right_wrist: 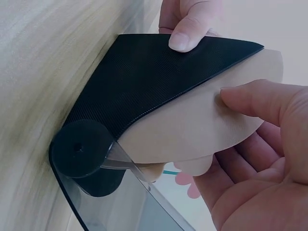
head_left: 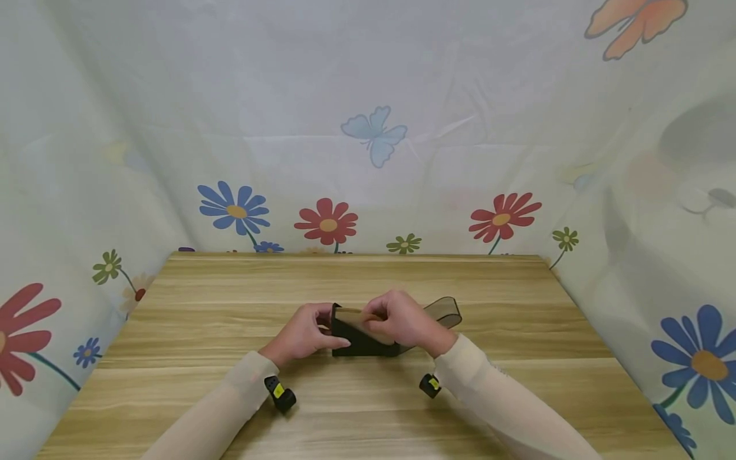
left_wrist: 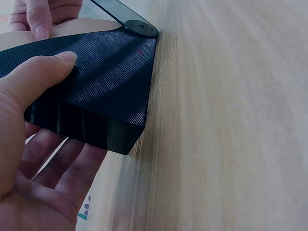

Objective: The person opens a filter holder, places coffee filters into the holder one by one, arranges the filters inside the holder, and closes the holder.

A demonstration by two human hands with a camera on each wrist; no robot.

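Note:
A black ribbed coffee filter holder (head_left: 365, 347) stands on the table, with its clear lid (head_left: 445, 311) swung out to the right on a round hinge (right_wrist: 79, 148). My left hand (head_left: 301, 332) grips the holder's left end, the thumb lying on the ribbed front and the fingers behind. Tan paper coffee filters (right_wrist: 178, 127) stick out of the holder's open top. With thumb and fingers, my right hand (head_left: 402, 319) pinches these filters near their upper edge. In the right wrist view, their lower part is hidden inside the holder.
The wood-grain table (head_left: 230, 281) stretches around the holder on all sides. Behind it and at both sides hangs a pale curtain (head_left: 276, 153) printed with flowers and butterflies. Each wrist wears a black strap with a small camera (head_left: 282, 396).

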